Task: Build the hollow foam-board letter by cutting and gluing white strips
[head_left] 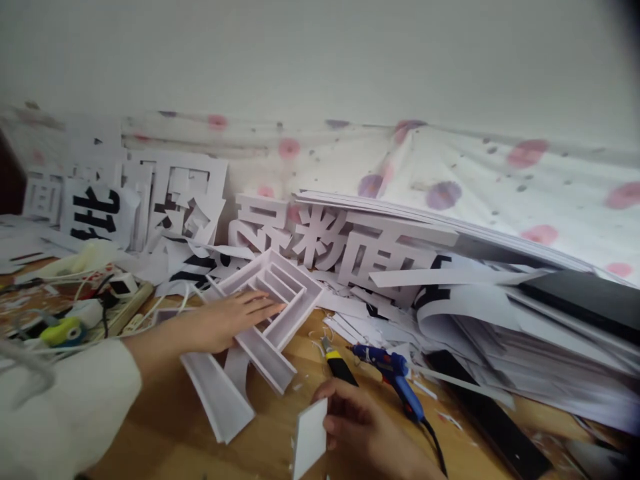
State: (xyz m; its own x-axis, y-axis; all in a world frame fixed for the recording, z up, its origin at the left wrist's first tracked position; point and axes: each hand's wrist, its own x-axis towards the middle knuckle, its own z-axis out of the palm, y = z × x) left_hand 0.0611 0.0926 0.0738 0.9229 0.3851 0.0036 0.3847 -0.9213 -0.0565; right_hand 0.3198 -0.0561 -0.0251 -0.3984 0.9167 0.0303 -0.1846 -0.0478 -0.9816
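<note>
My left hand (235,320) lies flat, fingers stretched out, across a white foam-board letter (307,293) with raised walls that rests on the wooden table. Between finger and thumb, my right hand (357,420) pinches a small white board piece (311,437) near the table's front. Just beyond that hand lies a yellow-and-black utility knife (337,363). To its right is a blue hot glue gun (393,373) on its side, with a black cord. The underside of the letter is hidden.
Finished white letters (320,233) lean along the back. Stacked boards and paper sheets (500,320) fill the right, with a long black bar (493,413) before them. A power strip (133,310), cables and a yellow-green object (63,331) lie at left.
</note>
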